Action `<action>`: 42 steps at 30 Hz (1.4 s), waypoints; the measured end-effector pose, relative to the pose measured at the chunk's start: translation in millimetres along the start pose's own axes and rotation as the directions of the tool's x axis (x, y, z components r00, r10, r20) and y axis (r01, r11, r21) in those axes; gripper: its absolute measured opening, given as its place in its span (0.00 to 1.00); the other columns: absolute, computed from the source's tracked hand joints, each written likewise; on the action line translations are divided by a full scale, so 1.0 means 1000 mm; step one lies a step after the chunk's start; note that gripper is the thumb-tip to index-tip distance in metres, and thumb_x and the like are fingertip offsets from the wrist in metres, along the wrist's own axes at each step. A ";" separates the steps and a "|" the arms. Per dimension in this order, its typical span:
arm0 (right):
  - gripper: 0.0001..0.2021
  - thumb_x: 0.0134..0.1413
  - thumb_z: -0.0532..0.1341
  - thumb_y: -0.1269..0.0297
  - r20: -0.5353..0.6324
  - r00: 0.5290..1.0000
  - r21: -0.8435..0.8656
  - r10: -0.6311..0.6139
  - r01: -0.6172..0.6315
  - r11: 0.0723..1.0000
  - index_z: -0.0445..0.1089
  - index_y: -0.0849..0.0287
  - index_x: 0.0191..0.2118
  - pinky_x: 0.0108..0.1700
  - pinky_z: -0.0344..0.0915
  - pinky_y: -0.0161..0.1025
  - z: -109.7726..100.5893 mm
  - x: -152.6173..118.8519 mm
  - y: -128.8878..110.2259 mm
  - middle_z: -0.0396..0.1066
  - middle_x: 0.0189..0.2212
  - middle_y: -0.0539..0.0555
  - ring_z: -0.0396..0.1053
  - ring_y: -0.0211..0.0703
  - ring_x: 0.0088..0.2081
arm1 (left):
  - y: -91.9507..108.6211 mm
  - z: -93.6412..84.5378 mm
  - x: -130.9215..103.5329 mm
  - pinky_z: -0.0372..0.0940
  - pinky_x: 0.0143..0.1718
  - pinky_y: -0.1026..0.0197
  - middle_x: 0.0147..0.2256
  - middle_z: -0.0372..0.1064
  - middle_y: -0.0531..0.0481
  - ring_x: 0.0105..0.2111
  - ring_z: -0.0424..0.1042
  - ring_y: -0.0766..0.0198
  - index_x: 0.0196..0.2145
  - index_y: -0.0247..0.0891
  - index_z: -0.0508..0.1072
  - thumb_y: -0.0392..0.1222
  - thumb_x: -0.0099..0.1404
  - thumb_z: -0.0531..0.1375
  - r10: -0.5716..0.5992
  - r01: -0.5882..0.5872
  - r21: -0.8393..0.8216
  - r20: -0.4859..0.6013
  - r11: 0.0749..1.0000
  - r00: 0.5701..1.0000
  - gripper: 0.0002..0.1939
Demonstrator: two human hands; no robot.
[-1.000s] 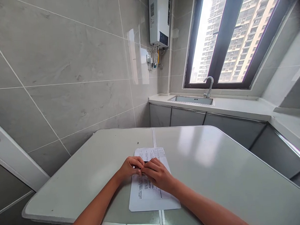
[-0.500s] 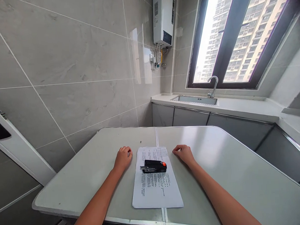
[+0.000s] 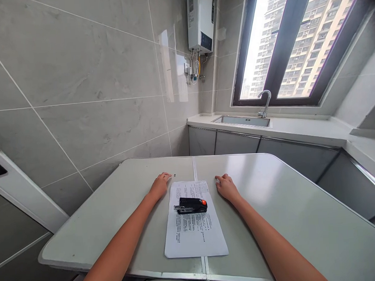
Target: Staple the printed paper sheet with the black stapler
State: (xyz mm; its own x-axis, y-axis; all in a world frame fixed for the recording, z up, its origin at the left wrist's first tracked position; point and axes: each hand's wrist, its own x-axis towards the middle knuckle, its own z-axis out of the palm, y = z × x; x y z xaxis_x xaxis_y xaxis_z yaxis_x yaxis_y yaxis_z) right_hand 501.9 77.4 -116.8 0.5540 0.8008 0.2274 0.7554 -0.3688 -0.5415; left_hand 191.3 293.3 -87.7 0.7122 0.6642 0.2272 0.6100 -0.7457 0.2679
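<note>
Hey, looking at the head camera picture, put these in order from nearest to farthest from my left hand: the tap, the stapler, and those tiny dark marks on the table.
From your left hand:
1. Tiny dark marks: just off its fingertips, slightly right.
2. Stapler: to its right, on the paper.
3. Tap: far right, beyond the table.

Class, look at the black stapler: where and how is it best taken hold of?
Probably grip the stapler across its body near the orange patch, right hand coming from the right: that end is thicker and nearer this hand, while thin metal juts out left.
</note>
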 end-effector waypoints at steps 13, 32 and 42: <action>0.20 0.56 0.54 0.74 -0.054 0.999 0.088 -0.002 0.007 0.996 0.76 0.57 0.51 0.50 0.65 0.39 -0.003 -0.002 -0.003 0.69 0.48 0.58 0.67 0.50 0.54 | 0.005 0.007 -0.011 0.62 0.54 0.53 0.54 0.70 0.41 0.52 0.69 0.55 0.55 0.41 0.73 0.26 0.70 0.46 0.029 -0.029 0.110 -0.002 0.994 1.000 0.24; 0.20 0.51 0.57 0.73 -0.141 0.979 0.103 0.146 -0.132 0.986 0.80 0.57 0.47 0.49 0.63 0.42 0.001 0.002 0.005 0.70 0.41 0.60 0.67 0.54 0.49 | 0.029 -0.018 -0.065 0.62 0.37 0.60 0.38 0.73 0.47 0.33 0.68 0.63 0.38 0.40 0.79 0.51 0.71 0.60 0.020 -0.125 -0.576 -0.185 0.808 0.983 0.13; 0.17 0.67 0.55 0.54 -0.104 0.957 0.312 -0.270 0.289 0.905 0.75 0.56 0.34 0.40 0.66 0.41 -0.018 -0.021 -0.047 0.73 0.32 0.54 0.68 0.44 0.34 | 0.046 -0.033 -0.075 0.67 0.38 0.61 0.36 0.78 0.46 0.35 0.73 0.61 0.37 0.37 0.82 0.52 0.63 0.69 0.028 -0.029 -0.852 -0.016 0.523 0.999 0.14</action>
State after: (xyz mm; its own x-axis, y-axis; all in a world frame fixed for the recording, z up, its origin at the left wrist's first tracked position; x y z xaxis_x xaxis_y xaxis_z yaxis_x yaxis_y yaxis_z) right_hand 461.1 69.0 -82.0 0.3631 0.8169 0.4481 0.7346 0.0448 -0.6770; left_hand 154.4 211.0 -61.3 0.7233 0.6437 0.2498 0.0027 -0.3644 0.9312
